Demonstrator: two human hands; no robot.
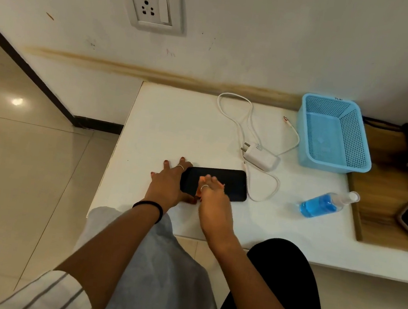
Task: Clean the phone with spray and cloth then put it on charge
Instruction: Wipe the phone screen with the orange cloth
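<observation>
At the centre of the frame, your phone (220, 182) lies flat and screen-up on the white table (164, 128), which gives you a firm surface to wipe against. Your left hand (167, 183) rests spread at the phone's left end, fingers straight and holding nothing, apparently to keep the phone from sliding. Your right hand (211, 197) presses a small orange cloth (198, 193) onto the dark screen; only scraps of it show under your fingers, so how tightly you hold it is hard to tell. To the right and lower in the frame, the spray bottle (321, 203) of blue liquid lies on its side, well apart from the phone. Just above and right of the phone sits the white charger (260, 157) with its cable (232, 111) looped toward the wall, kept near for the charging step. That plug must reach the socket (153, 7) at upper left, which looks like a stretch. A blue basket (305, 132) stands at the right.
</observation>
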